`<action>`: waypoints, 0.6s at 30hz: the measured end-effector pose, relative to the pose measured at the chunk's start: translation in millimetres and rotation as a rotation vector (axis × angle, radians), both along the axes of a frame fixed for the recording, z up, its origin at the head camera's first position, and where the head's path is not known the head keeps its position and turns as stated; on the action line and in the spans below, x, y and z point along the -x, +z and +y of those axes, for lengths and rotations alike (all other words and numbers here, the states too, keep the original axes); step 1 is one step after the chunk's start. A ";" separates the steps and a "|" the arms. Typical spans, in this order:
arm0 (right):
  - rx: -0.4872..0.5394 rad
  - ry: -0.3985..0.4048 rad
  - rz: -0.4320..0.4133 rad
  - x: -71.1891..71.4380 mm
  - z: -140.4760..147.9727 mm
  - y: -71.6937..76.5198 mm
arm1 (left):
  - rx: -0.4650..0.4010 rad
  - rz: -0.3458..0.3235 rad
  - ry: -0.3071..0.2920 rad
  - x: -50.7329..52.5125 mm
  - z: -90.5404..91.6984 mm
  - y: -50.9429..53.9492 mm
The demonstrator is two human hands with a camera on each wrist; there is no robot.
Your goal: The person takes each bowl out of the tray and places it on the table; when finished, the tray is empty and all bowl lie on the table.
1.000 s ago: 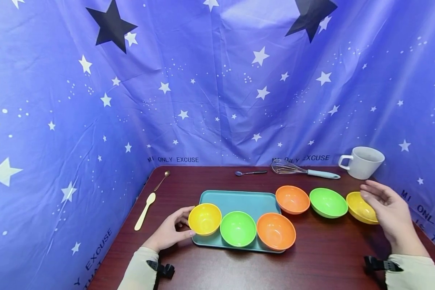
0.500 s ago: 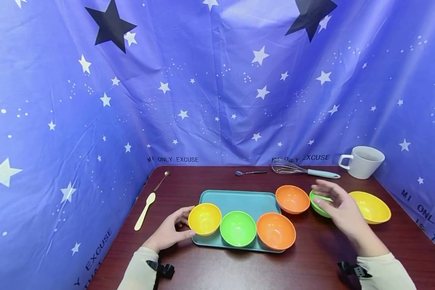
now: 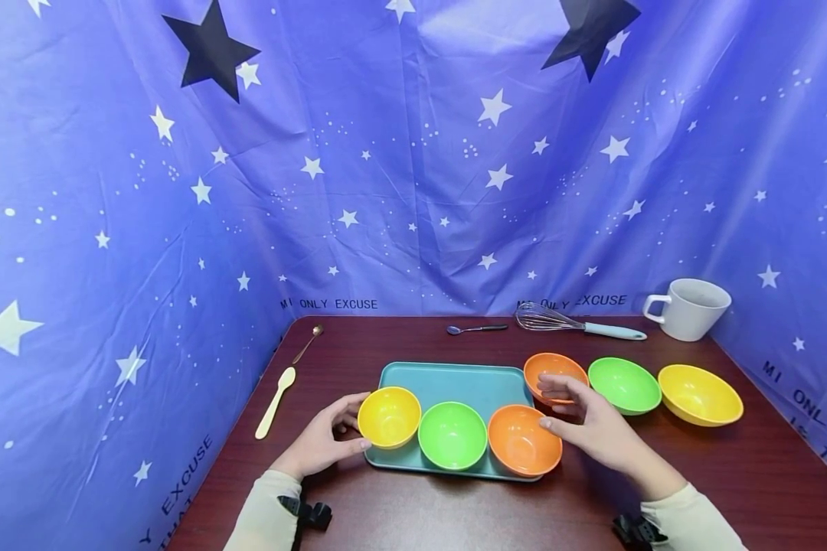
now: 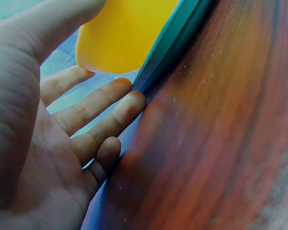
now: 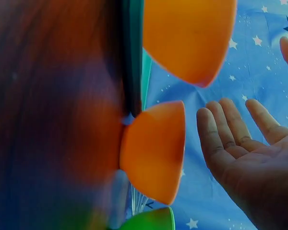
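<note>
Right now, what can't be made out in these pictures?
Head view: part of the rear orange bowl, behind the right hand.
Left wrist view: part of a yellow bowl, cut off by the top edge.
Right wrist view: part of a green bowl, beyond the bottom edge; tabletop detail, blurred.

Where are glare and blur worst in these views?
Head view: bowls look sharp, pale glare on the near tabletop; left wrist: tabletop looks hazy at lower right; right wrist: worst blur, over the dark tabletop, orange bowls clearer.
</note>
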State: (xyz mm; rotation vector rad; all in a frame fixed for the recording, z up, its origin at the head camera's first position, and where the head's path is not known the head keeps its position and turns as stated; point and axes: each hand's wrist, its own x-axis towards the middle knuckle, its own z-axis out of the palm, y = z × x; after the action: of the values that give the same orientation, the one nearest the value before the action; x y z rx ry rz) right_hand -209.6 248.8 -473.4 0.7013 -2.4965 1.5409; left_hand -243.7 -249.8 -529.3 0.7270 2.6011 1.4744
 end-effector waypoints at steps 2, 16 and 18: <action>-0.033 -0.001 -0.004 -1.1 -2.7 -1.4 | 0.000 -0.001 0.000 -0.3 0.2 0.2; -0.187 0.047 -0.023 -9.4 -14.4 -12.3 | 0.003 0.000 0.009 0.3 0.4 -0.4; -0.229 0.042 -0.027 -10.3 -14.1 -12.7 | 0.001 0.000 0.007 0.4 0.4 -0.3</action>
State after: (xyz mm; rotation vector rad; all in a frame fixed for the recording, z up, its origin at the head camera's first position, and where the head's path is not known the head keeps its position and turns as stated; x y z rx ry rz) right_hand -199.4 234.7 -486.1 0.7720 -2.7234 1.2974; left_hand -244.1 -249.4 -529.5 0.7186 2.6066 1.4742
